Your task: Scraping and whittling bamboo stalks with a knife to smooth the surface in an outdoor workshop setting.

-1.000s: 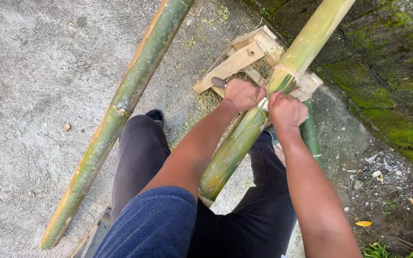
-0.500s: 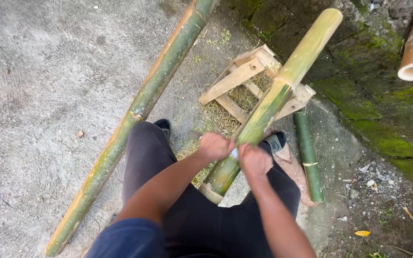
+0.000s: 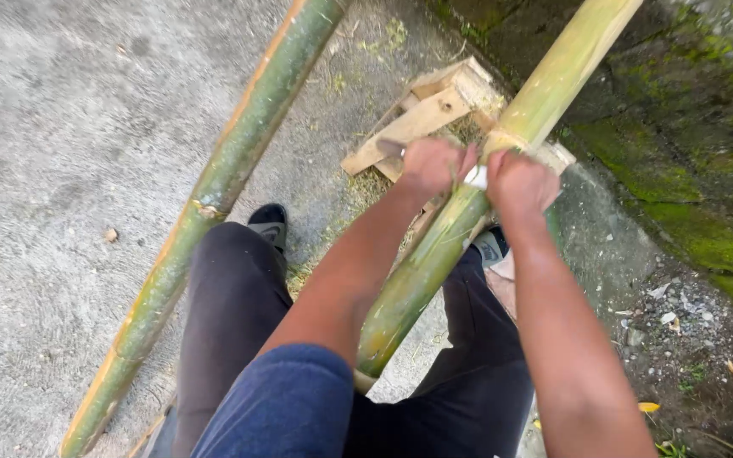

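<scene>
I see left hand [image 3: 431, 166] and right hand [image 3: 519, 181] fisted on a blade [image 3: 475, 176] across bamboo pole [image 3: 460, 225] | pole axis 7-to-1 o'clock, under both fists, between my knees | hands equally near | wooden stand [image 3: 417, 123] at 11

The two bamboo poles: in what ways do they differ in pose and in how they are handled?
The held pole rests tilted on the wooden stand, between the person's legs; the free pole lies on the concrete ground beside the left leg. The left hand and right hand press a blade across the held pole; no hand touches the free pole. Both are long, green-yellow and slant the same way.
</scene>
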